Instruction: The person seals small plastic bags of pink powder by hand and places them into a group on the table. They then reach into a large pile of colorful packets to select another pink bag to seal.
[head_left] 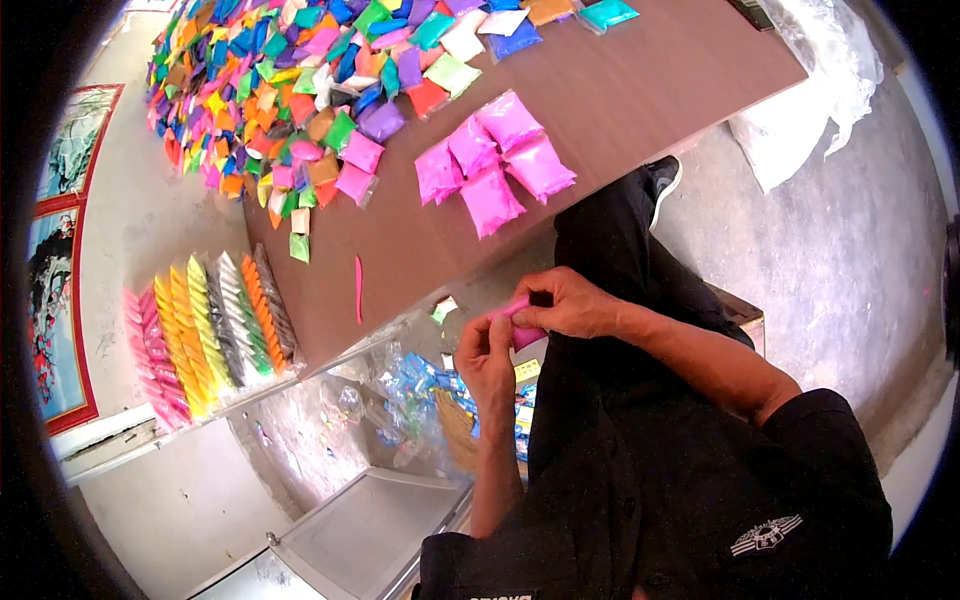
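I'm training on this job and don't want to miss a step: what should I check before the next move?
1. Small bright-pink item secured: ok, the fingers of the left hand and right hand pinch it.
2. Item free of openings or tears: cannot tell, fingers hide part of it.
3. Item over the flat brown tabletop: not ok, it shows beyond the edge.
4. Five bright-pink plastic packets apart from the multicoloured packet pile: ok, a gap shows.
5. Tabletop free of loose bits: not ok, a thin pink strip lies there.
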